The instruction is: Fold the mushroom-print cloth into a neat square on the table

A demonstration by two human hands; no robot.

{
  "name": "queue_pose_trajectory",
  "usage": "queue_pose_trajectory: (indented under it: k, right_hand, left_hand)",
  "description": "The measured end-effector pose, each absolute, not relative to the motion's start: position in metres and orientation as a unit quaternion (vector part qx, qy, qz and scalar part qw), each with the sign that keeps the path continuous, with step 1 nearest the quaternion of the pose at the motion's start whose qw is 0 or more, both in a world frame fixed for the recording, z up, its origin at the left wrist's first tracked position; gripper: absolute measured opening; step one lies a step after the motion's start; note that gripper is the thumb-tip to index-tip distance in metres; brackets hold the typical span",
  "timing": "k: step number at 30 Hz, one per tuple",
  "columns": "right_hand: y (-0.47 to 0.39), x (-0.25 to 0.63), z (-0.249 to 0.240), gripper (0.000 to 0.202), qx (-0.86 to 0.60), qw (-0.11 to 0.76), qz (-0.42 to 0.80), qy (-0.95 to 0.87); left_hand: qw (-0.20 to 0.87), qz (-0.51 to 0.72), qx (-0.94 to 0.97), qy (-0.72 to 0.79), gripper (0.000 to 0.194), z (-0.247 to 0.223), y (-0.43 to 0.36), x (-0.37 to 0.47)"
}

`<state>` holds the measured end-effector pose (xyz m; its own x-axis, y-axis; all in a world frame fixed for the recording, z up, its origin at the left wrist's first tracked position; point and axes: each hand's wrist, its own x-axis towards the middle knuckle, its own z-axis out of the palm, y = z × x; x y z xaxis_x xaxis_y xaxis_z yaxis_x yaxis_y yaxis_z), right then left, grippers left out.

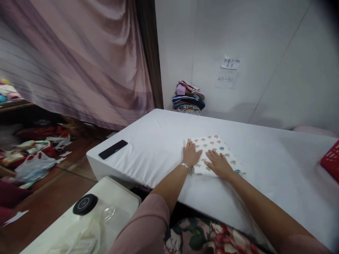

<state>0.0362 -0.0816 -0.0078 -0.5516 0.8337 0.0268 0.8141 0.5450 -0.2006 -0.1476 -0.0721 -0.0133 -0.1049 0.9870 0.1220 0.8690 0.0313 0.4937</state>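
White table (159, 141), cloth (225, 151) partly under both hands (191, 154) (219, 165)

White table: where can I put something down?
Between the flat black slab and left hand, and between the white patterned cloth and red plastic basket. Crowded: the cloth, with the left hand and right hand on it.

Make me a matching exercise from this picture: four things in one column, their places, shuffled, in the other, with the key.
1. White mushroom-print cloth
2. Flat black rectangular object
3. Round black object
4. Red slotted plastic basket

A. At the picture's right edge
B. Under the left hand and right hand
C. Near the left end of the white-covered table
D. On the lower cream-coloured surface

Pairs: 1-B, 2-C, 3-D, 4-A
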Motion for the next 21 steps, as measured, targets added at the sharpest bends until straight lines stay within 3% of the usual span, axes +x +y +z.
queue_pose_trajectory:
  k: [5, 12, 18, 21]
  right_hand:
    - [-0.101, 0.017, 0.003, 0.058, -0.434, 0.096, 0.089, -0.891]
    - [-0.141, -0.013, -0.028, 0.063, -0.334, 0.147, -0.002, -0.931]
    - [-0.14, -0.015, -0.026, 0.061, -0.342, 0.154, -0.01, -0.927]
    - [-0.147, -0.026, -0.024, 0.059, -0.355, 0.154, -0.016, -0.922]
  left_hand:
    - [0.131, 0.3, 0.632, 0.702, 0.045, -0.018, -0.079, -0.158]
    - [0.195, 0.417, 0.576, 0.675, 0.04, -0.025, -0.075, -0.179]
    - [0.233, 0.364, 0.505, 0.747, 0.052, -0.005, -0.054, -0.182]
    - [0.194, 0.309, 0.53, 0.766, 0.047, -0.006, -0.046, -0.177]
